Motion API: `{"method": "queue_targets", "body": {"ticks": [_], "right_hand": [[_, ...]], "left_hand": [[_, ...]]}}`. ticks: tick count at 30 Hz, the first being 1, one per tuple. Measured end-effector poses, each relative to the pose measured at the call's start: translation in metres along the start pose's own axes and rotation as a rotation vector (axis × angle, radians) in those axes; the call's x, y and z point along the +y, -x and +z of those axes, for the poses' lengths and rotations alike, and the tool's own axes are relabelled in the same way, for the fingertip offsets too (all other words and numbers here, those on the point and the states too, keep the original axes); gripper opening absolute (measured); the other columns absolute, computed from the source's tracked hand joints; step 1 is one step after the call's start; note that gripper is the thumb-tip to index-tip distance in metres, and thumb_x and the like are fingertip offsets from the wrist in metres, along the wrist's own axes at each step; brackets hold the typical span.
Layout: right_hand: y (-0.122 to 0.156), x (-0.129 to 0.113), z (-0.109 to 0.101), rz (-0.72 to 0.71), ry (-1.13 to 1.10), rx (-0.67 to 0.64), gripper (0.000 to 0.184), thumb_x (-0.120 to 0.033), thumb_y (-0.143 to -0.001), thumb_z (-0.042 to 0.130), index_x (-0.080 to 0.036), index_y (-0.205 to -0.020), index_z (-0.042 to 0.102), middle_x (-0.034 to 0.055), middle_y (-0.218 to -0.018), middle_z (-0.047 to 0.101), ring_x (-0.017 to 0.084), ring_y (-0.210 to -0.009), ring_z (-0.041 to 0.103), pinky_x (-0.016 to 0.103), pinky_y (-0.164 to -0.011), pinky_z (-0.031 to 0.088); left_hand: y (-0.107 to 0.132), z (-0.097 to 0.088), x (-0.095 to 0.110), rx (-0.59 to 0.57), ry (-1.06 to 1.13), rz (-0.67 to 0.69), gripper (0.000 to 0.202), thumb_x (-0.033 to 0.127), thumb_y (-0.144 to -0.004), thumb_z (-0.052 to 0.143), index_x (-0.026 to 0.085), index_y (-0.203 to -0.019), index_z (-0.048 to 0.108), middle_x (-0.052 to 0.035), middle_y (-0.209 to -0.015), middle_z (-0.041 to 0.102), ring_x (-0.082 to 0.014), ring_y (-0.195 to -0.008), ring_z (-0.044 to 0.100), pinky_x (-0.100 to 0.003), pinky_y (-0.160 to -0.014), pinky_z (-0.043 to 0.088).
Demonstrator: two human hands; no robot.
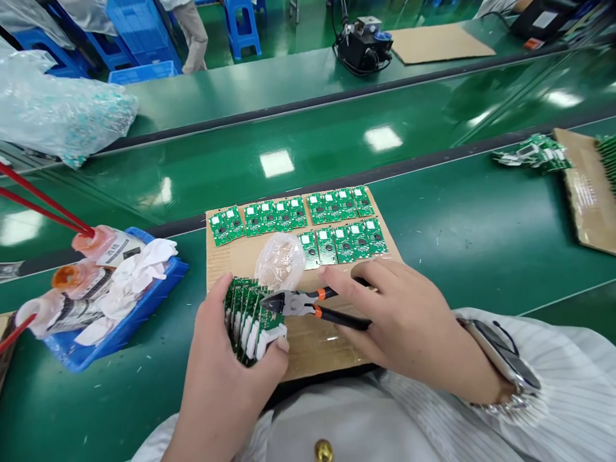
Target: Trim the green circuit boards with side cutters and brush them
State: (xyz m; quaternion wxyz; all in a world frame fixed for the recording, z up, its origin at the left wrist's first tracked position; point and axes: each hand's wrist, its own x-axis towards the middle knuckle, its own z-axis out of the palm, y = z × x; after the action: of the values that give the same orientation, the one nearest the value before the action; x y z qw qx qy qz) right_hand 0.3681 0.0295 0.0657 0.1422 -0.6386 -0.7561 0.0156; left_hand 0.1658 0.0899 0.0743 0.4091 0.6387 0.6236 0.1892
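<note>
My left hand [226, 359] grips a stack of green circuit boards [248, 321] with white parts along one edge. My right hand [399, 321] is shut around the black-and-orange handles of side-cutting pliers [289, 303], whose steel jaws reach the stack's upper edge. Both hands are over a cardboard sheet [317, 346]. Beyond them, loose green circuit boards [332, 218] lie in two rows on the cardboard. A small clear plastic bag [280, 261] lies between those rows and my hands.
To the left, a blue tray [158, 285] holds white cloth and bottles with orange tops. Red sticks [43, 205] cross above it. Green workbench belts run across the view. A soldering station [363, 45] stands far off, and more boards [532, 153] lie at right.
</note>
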Motion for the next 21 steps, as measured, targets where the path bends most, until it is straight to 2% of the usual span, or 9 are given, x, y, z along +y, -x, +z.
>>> {"method": "queue_targets", "body": {"ticks": [4, 8, 12, 14, 16, 18, 19, 21], "right_hand": [[0.003, -0.007, 0.003, 0.083, -0.136, -0.029, 0.040, -0.027, -0.080, 0.057, -0.022, -0.119, 0.054, 0.0053, -0.084, 0.059, 0.018, -0.073, 0.056, 0.028, -0.061, 0.038], [0.005, -0.018, 0.006, 0.214, -0.240, -0.091, 0.045, -0.030, -0.077, 0.059, -0.023, -0.121, 0.055, 0.0028, -0.075, 0.059, 0.016, -0.064, 0.056, 0.026, -0.058, 0.037], [0.005, -0.029, 0.009, 0.341, -0.369, -0.169, 0.045, -0.030, -0.076, 0.058, -0.025, -0.121, 0.055, 0.0019, -0.075, 0.060, 0.018, -0.066, 0.058, 0.027, -0.059, 0.037], [0.004, -0.033, 0.010, 0.388, -0.459, -0.214, 0.046, -0.030, -0.076, 0.057, -0.026, -0.122, 0.054, 0.0024, -0.080, 0.062, 0.019, -0.069, 0.060, 0.028, -0.061, 0.038], [0.002, -0.036, 0.010, 0.421, -0.546, -0.255, 0.047, -0.031, -0.076, 0.056, -0.027, -0.123, 0.053, 0.0034, -0.085, 0.064, 0.021, -0.074, 0.062, 0.029, -0.064, 0.039], [0.001, -0.038, 0.009, 0.451, -0.615, -0.290, 0.045, -0.033, -0.077, 0.056, -0.027, -0.121, 0.053, 0.0037, -0.087, 0.065, 0.021, -0.077, 0.062, 0.029, -0.065, 0.039], [0.000, -0.038, 0.008, 0.464, -0.645, -0.308, 0.043, -0.033, -0.077, 0.056, -0.026, -0.119, 0.055, 0.0032, -0.085, 0.066, 0.021, -0.076, 0.061, 0.029, -0.064, 0.038], [-0.002, -0.038, 0.008, 0.483, -0.692, -0.336, 0.037, -0.032, -0.077, 0.057, -0.026, -0.114, 0.057, 0.0015, -0.080, 0.065, 0.018, -0.071, 0.059, 0.027, -0.061, 0.035]], "left_hand": [[-0.006, -0.010, 0.010, -0.079, -0.172, -0.063, 0.081, 0.041, -0.066, 0.061, 0.023, -0.140, 0.033, -0.0133, -0.127, 0.052, -0.0363, -0.114, 0.052, -0.056, -0.097, 0.039], [-0.022, -0.024, 0.013, -0.206, -0.325, -0.036, 0.078, 0.045, -0.067, 0.058, 0.022, -0.138, 0.037, -0.0128, -0.124, 0.056, -0.0364, -0.111, 0.054, -0.054, -0.095, 0.039], [-0.041, -0.038, 0.016, -0.353, -0.368, -0.024, 0.075, 0.045, -0.067, 0.060, 0.022, -0.136, 0.041, -0.0085, -0.110, 0.064, -0.0319, -0.096, 0.062, -0.041, -0.077, 0.051], [-0.048, -0.042, 0.022, -0.396, -0.374, -0.053, 0.071, 0.044, -0.069, 0.057, 0.022, -0.135, 0.042, -0.0057, -0.102, 0.067, -0.0295, -0.091, 0.064, -0.038, -0.071, 0.052], [-0.054, -0.045, 0.030, -0.424, -0.428, -0.082, 0.069, 0.044, -0.072, 0.053, 0.022, -0.136, 0.043, -0.0060, -0.106, 0.067, -0.0304, -0.095, 0.063, -0.043, -0.077, 0.051], [-0.059, -0.046, 0.037, -0.437, -0.485, -0.119, 0.068, 0.043, -0.071, 0.053, 0.021, -0.135, 0.046, -0.0075, -0.113, 0.065, -0.0340, -0.100, 0.062, -0.052, -0.083, 0.048], [-0.061, -0.046, 0.039, -0.421, -0.492, -0.140, 0.065, 0.043, -0.071, 0.054, 0.022, -0.132, 0.051, -0.0076, -0.113, 0.065, -0.0357, -0.103, 0.061, -0.056, -0.084, 0.046], [-0.068, -0.044, 0.042, -0.304, -0.402, -0.133, 0.056, 0.040, -0.064, 0.063, 0.020, -0.116, 0.065, -0.0077, -0.100, 0.069, -0.0383, -0.098, 0.063, -0.062, -0.083, 0.044]]}}
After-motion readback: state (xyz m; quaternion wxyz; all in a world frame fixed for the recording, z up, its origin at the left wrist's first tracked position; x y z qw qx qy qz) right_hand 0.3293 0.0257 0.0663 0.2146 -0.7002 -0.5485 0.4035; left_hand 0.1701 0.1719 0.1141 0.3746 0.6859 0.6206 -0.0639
